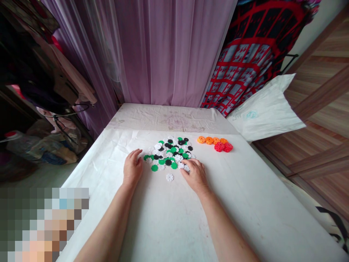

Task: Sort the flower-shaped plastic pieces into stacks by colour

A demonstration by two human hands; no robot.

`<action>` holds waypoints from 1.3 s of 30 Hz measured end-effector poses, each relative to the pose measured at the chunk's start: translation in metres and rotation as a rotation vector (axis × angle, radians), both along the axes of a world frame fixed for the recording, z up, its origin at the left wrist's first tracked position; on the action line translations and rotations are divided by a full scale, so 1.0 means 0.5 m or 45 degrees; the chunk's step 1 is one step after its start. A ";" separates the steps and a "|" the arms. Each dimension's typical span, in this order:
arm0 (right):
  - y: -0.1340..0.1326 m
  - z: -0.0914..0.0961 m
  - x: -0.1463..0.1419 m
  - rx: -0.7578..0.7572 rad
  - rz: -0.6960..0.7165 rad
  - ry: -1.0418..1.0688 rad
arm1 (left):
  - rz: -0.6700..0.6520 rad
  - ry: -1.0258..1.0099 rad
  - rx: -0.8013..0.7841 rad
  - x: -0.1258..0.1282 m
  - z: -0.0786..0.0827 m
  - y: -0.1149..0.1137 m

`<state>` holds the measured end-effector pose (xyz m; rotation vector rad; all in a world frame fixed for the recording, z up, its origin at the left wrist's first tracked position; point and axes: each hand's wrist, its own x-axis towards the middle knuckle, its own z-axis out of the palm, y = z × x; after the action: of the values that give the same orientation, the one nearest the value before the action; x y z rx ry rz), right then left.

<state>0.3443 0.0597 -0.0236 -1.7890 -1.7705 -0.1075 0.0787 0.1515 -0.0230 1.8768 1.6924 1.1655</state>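
Note:
A loose pile of notched plastic discs (168, 162) in green, black and white lies on the white-covered table (163, 218). My left hand (132, 167) rests at the pile's left side, its fingers extended and nothing visible in them. Over the right edge of the pile is my right hand (195, 174), thumb and fingers apart, fingertips at some white discs (181, 165). Whether it touches them firmly is hard to make out. One white disc (169, 177) lies apart, in front of the pile between my hands.
Orange disc clusters (209, 140) and red disc clusters (223, 146) sit right of the pile. A white bag-like sheet (268, 109) sticks out past the table's right edge. Purple curtains (169, 51) hang behind. Clothes and a bottle (19, 143) are at the left.

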 end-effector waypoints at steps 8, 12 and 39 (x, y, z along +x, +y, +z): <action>0.002 -0.007 -0.002 0.023 0.026 0.012 | -0.009 0.544 -0.057 -0.009 0.013 -0.013; 0.005 -0.009 -0.004 0.009 0.017 0.055 | -0.004 0.594 -0.068 -0.002 0.016 -0.017; -0.037 0.006 -0.088 0.071 0.286 0.187 | 0.003 0.782 -0.165 0.007 0.042 -0.031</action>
<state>0.3002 0.0413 -0.0204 -1.5079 -1.8291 0.0635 0.0825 0.1360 -0.0020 2.2916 2.0029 0.4737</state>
